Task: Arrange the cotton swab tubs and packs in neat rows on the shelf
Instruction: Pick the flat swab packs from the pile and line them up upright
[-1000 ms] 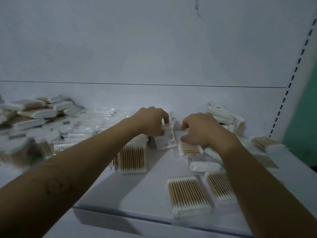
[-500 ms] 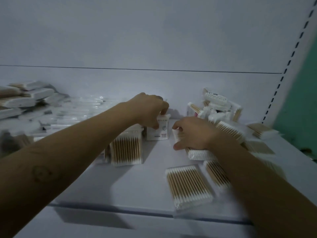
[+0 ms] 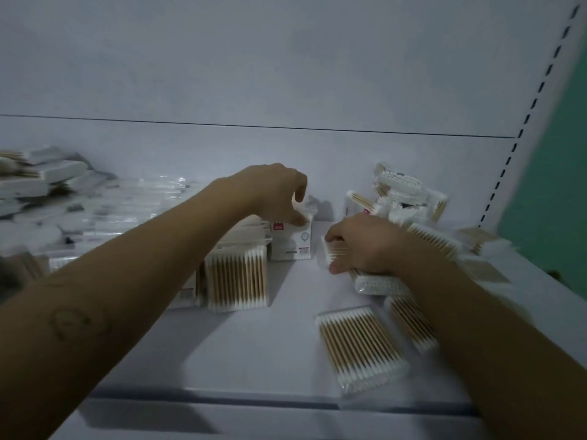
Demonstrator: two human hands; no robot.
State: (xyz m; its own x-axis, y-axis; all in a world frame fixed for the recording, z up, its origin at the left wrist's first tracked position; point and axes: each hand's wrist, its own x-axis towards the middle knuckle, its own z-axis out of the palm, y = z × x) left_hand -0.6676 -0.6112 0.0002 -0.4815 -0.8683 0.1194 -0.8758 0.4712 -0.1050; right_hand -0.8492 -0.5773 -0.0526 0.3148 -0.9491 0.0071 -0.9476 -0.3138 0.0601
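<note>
On the white shelf (image 3: 254,350) my left hand (image 3: 273,195) pinches the top of an upright white-labelled swab pack (image 3: 290,242) at the end of a standing row. In front of it stands a clear pack of wooden swabs (image 3: 236,282). My right hand (image 3: 365,246) grips a swab pack (image 3: 333,252) lying on a flat pack (image 3: 381,285). Two more packs lie flat nearer me, one in the middle (image 3: 362,347) and one partly under my right forearm (image 3: 409,323).
A loose heap of swab packs (image 3: 403,195) is piled at the back right. Blurred stacks of packs (image 3: 47,192) fill the left side. The shelf's front edge (image 3: 254,400) runs below. A perforated upright (image 3: 521,128) and a green wall (image 3: 552,185) bound the right.
My right hand has closed on a pack and drawn it slightly toward me. My left hand stays at the top of the upright labelled pack. The view has shifted a little.
</note>
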